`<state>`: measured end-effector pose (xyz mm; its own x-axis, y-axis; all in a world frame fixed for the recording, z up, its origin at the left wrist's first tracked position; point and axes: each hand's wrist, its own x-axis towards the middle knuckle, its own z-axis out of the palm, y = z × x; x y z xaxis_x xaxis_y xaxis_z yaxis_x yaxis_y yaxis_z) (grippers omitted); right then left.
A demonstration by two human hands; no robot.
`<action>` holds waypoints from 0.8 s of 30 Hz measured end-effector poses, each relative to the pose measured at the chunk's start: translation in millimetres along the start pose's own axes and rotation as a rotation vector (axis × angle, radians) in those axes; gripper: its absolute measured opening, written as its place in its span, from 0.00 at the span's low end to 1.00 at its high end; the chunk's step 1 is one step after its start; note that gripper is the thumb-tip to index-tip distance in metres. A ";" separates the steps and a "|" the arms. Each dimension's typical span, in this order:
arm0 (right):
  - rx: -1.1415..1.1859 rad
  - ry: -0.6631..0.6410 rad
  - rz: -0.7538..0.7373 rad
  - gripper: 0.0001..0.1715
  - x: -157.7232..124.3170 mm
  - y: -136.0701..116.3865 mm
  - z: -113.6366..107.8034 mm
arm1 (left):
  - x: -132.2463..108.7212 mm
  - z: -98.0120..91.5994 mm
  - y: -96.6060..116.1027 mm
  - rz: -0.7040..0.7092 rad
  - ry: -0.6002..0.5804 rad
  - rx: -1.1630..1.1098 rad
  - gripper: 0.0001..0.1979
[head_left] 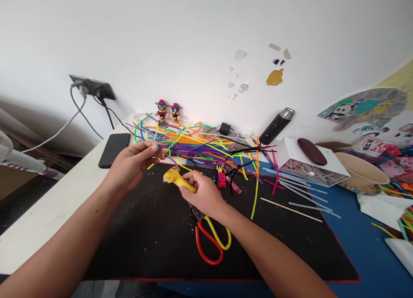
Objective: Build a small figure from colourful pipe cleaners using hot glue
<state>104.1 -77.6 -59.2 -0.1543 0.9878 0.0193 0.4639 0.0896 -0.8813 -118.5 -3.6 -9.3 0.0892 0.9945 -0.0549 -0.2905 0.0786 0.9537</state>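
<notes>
The left hand is pinching a purple pipe cleaner; the right hand is gripping a yellow glue gun. The lettering on the far packet is showing too blurred to read.

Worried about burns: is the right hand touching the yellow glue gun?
Touching. Head view: the right hand wraps its fingers around the yellow glue gun.

The single head-worn camera looks forward and down from close behind and above the left hand and right hand, facing the white wall beyond them.
</notes>
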 end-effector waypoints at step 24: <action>1.192 -0.023 0.258 0.23 -16.7 -0.8 -40.1 | -67.0 34.5 -1.3 -0.334 -0.793 0.444 0.12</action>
<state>141.3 -89.1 -39.8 -0.1967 0.9559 -0.2179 -0.6058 -0.2932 -0.7396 -91.2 -72.7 3.4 0.7659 0.5776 -0.2826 0.2380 0.1535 0.9590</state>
